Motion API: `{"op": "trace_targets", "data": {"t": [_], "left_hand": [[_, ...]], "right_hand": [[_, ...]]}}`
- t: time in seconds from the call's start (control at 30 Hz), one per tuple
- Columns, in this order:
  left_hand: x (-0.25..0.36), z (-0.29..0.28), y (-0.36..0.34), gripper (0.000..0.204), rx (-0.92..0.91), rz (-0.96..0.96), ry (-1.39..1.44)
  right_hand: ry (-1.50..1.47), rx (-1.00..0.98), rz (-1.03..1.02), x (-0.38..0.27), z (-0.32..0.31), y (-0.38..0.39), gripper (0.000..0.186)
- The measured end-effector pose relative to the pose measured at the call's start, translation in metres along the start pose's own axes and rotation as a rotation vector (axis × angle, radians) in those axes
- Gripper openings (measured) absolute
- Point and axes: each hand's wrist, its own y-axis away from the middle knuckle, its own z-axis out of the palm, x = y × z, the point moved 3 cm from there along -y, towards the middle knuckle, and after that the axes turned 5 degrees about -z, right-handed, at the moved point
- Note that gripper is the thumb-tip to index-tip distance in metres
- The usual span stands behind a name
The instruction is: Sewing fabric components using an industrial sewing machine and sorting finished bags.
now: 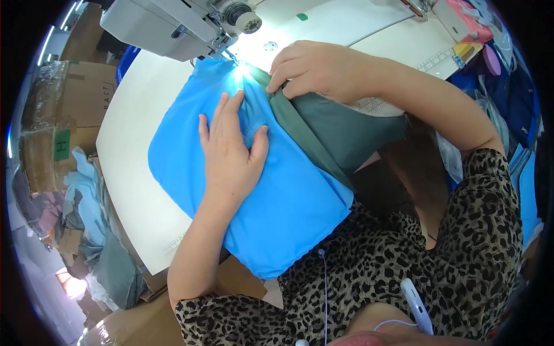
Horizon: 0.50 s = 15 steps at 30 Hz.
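Bright blue fabric spreads over the front of the sewing table and hangs past its edge toward me. My left hand lies flat on it, fingers spread and pointing at the needle area. A dark green fabric piece meets the blue along a long folded edge. With bent fingers my right hand pinches the green fabric near that edge, just right of the needle. The sewing machine stands above, its presser foot over the fabric's far end under a bright lamp. The glare hides the exact stitch point.
Cardboard boxes are stacked left of the white table, with loose fabric scraps below them. A small green scrap lies on the tabletop. At the far right are a pink-and-white box and plastic bags.
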Motion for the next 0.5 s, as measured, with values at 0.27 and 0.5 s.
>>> {"op": "trace_targets", "data": {"t": [0.27, 0.5], "left_hand": [[-0.009, -0.005, -0.003, 0.058, 0.027, 0.051, -0.019], [-0.046, -0.04, -0.026, 0.057, -0.219, 0.187, -0.042]], "right_hand": [[0.089, -0.027, 0.004, -0.006, 0.007, 0.002, 0.012], [0.278, 0.082, 0.046, -0.038, 0.03, -0.028, 0.012]]}}
